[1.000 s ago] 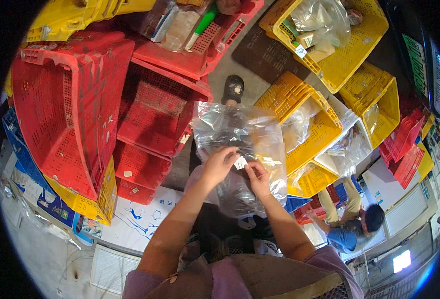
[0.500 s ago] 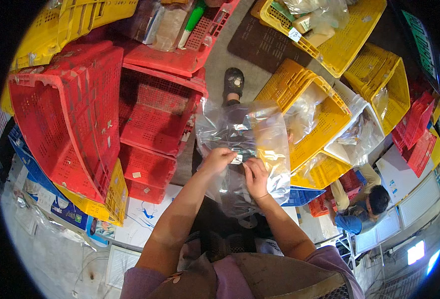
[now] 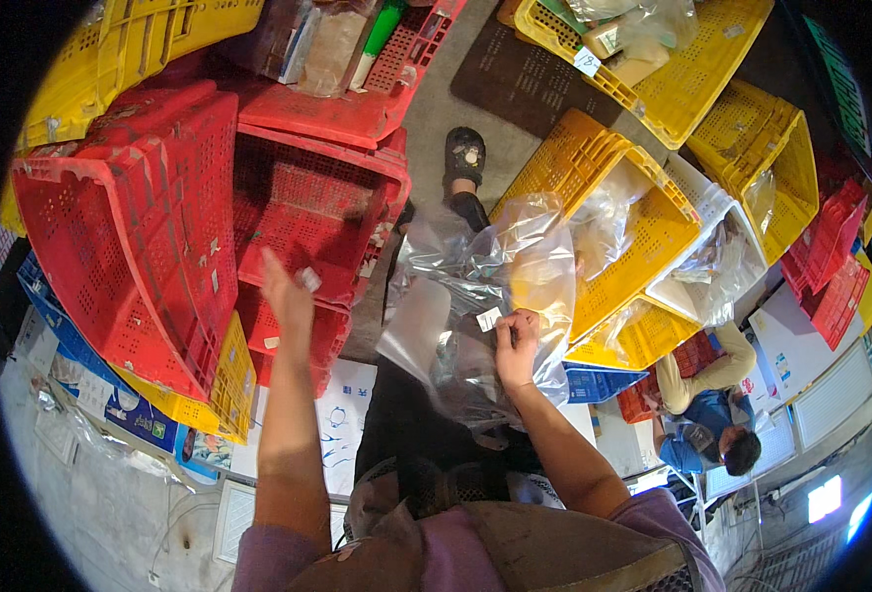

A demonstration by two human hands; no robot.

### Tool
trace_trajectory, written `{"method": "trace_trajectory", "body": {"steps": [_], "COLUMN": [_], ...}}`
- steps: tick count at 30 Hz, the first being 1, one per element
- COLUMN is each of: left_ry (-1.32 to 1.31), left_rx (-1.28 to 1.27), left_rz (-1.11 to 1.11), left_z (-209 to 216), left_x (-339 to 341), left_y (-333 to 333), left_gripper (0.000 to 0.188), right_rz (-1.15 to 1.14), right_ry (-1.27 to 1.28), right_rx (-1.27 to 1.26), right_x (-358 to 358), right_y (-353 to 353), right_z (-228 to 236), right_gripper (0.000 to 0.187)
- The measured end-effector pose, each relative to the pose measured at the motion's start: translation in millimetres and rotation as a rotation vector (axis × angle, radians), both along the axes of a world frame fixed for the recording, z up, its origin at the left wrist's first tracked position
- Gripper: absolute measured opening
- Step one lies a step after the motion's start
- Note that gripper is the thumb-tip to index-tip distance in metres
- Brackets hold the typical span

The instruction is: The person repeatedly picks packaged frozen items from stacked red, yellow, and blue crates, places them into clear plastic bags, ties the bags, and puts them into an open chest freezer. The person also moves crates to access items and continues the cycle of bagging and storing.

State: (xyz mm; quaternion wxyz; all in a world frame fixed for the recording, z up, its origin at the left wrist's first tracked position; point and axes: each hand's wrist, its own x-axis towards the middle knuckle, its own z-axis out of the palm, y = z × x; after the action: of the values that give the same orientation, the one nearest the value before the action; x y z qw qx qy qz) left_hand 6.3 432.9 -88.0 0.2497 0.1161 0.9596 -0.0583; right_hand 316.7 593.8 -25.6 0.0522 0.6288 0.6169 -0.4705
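My right hand (image 3: 518,345) is closed on a large clear plastic bag (image 3: 455,345), its fingers curled at the bag's middle. Beside the fingertips a small white label (image 3: 489,319) lies against the film. The bag hangs crumpled over my legs, and its left side is loose. Out to the left, my left hand (image 3: 288,301) is raised in front of a red crate (image 3: 303,247) and smeared by motion. A small white scrap (image 3: 309,279) shows at its fingertips; whether the fingers grip it, I cannot tell.
Stacked red crates (image 3: 125,247) rise at the left. Yellow crates (image 3: 643,252) with plastic-wrapped goods and a white crate (image 3: 702,227) stand at the right. A brown mat (image 3: 525,84) lies on the floor ahead. Another person (image 3: 707,424) crouches at the lower right.
My left hand has left the bag and swung left toward the red crates, with a white scrap at it. The bag's left side has dropped and folded. My right hand stays on the bag.
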Motion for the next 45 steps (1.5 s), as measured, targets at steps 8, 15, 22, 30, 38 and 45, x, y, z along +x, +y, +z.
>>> {"method": "trace_trajectory", "body": {"steps": [8,15,22,30,38,45], "left_ry": [-0.001,-0.61,-0.607,-0.919,-0.818,-1.301], "left_rx": [0.312,-0.295,-0.515,0.723,0.737,0.517], "left_rz": [0.032,0.121,0.165,-0.642,-0.878,0.93], "left_z": [26,55,137,160,196,220], "left_x": [-45,57,118,110,88,72], "left_y": [-79,-287,-211,68,69,105], "left_gripper": [0.009,0.024,0.024,0.05,0.023,0.019], "right_rz": [-0.039,0.101,0.896,1.297,0.546,0.585], "right_ry": [-0.242,-0.295,-0.427,-0.517,-0.083,0.431], "right_rx": [-0.054,0.057,-0.122,-0.324,-0.301,0.184], "right_x": [4,-3,-22,-34,-86,-96], "right_y": [-2,2,-3,-16,53,73], "right_z": [-26,-27,-8,14,43,227], "right_gripper": [0.016,0.032,0.061,0.073,0.046,0.026]}}
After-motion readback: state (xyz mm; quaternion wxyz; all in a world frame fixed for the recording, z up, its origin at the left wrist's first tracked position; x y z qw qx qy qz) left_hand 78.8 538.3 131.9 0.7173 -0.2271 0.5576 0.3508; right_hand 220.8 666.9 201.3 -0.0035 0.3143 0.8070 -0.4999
